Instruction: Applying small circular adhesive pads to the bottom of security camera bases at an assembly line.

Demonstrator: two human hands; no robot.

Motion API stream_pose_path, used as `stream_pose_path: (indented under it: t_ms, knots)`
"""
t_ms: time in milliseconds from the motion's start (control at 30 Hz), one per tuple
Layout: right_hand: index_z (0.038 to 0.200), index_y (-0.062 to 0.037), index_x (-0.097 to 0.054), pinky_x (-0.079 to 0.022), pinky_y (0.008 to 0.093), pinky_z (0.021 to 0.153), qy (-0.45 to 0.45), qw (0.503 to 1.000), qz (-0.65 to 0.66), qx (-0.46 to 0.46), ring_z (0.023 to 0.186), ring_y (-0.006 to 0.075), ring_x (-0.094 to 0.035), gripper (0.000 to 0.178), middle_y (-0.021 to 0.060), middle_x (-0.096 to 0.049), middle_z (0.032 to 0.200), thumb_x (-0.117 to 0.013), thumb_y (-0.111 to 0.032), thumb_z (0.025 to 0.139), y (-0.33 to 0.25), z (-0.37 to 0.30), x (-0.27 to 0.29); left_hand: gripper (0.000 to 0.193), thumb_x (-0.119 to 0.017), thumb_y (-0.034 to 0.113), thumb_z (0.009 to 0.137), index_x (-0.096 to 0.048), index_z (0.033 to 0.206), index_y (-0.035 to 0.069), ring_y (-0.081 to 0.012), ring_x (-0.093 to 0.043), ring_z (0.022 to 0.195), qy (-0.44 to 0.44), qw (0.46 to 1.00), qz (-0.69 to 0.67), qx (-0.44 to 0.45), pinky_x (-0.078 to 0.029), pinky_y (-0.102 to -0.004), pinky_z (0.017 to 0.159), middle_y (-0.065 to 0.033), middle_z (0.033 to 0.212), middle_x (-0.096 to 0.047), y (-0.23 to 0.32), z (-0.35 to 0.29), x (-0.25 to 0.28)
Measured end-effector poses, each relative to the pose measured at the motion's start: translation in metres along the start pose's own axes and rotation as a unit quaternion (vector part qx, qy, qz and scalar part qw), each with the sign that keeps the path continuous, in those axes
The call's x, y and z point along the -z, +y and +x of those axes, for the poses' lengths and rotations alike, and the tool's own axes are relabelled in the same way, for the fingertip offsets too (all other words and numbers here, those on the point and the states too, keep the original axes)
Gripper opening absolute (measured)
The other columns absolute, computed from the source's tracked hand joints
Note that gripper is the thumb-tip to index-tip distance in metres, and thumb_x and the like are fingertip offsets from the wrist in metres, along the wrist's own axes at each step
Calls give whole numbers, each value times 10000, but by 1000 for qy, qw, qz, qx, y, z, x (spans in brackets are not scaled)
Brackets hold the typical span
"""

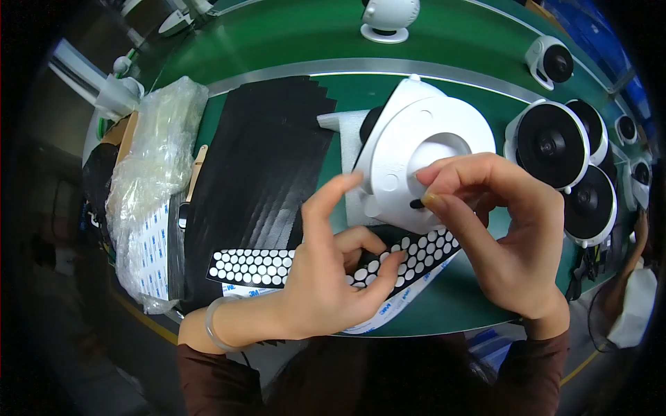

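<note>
A white round-based device lies with its ringed base upward on a white foam pad. My right hand is over its lower right, thumb and forefinger curled toward each other in a pinch; whatever is between the tips is too small to make out. A small black oval mark shows beside the thumb tip. My left hand has its fingers apart, forefinger raised toward the device, thumb and middle finger over a black strip of white round adhesive dots. Part of that strip is hidden under the hand.
A stack of black sheets covers the left of the green table, beside a clear plastic bag. Several white devices with black round faces stand at the right. White release paper lies under the dots. Another white device stands beyond a metal rail.
</note>
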State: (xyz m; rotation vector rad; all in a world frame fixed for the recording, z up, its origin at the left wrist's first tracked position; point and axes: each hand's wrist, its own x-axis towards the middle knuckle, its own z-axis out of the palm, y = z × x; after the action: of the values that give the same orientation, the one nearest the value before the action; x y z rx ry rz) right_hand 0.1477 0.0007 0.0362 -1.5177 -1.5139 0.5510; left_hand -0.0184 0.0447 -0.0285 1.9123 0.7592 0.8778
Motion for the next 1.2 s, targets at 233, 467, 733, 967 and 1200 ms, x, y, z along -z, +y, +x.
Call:
stream_pose_path:
  t_ms: [233, 467, 733, 967, 1200]
  knots:
    - [825, 33, -592, -440, 162, 591, 29, 999, 14, -3, 645, 62, -564, 58, 43, -611, 793, -609, 3, 779, -4, 6, -13, 701, -622, 56, 731, -202, 1282, -48, -185, -513, 411, -46, 998, -25, -40, -406, -273, 419, -67, 581, -560, -3, 1, -2]
    - [826, 35, -586, -418, 159, 563, 40, 999, 23, -22, 620, 58, -538, 54, 35, -588, 806, -603, 8, 782, -7, 8, -18, 718, -605, 67, 736, -175, 1300, -48, -246, -550, 454, -54, 997, -11, -61, -436, -324, 447, -84, 604, -566, -3, 2, 1]
    - [837, 37, -583, -398, 152, 554, 45, 999, -11, -15, 614, 55, -515, 53, 22, -569, 774, -593, 16, 789, -8, 7, -21, 730, -590, 55, 737, -153, 1315, -32, -242, -538, 436, -43, 995, 4, -92, -424, -339, 423, -68, 579, -533, -5, 4, -1]
    - [864, 41, -581, -390, 147, 551, 38, 998, 18, -50, 613, 46, -505, 88, 19, -568, 760, -605, 2, 789, -8, 7, -21, 728, -585, 49, 737, -151, 1315, -39, -254, -541, 434, -31, 995, 4, -99, -422, -346, 411, -79, 595, -536, -4, 2, -1]
    - [797, 19, -568, -398, 144, 542, 49, 998, -44, -1, 603, 33, -513, 75, 16, -582, 732, -632, -8, 769, -8, 10, -23, 762, -628, -20, 720, -132, 1293, -103, -118, -561, 495, -46, 990, 22, -135, -408, -205, 443, -73, 645, -568, -8, 3, 1]
